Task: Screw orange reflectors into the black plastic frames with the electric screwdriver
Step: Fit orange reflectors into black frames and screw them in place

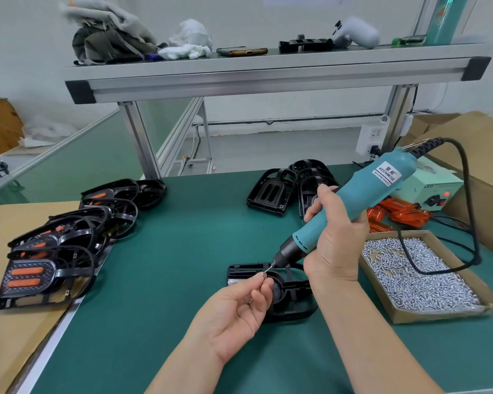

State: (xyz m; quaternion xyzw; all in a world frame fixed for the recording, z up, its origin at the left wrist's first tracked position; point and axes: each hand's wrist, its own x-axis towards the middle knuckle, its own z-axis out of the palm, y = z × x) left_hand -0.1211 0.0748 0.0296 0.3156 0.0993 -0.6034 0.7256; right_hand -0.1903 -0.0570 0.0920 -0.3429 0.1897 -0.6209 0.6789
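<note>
A black plastic frame lies on the green mat in front of me. My right hand grips the teal electric screwdriver, tilted with its bit pointing down-left just above the frame. My left hand pinches a small screw at the bit's tip, and another screw shows between its fingers. Loose orange reflectors lie at the right behind the screwdriver. A cardboard tray of screws sits at the right.
Frames fitted with orange reflectors are piled at the left, partly on a cardboard sheet. Bare black frames are stacked at the back centre. The screwdriver's power box stands at the right, its black cable looping over the screw tray. An aluminium shelf spans above.
</note>
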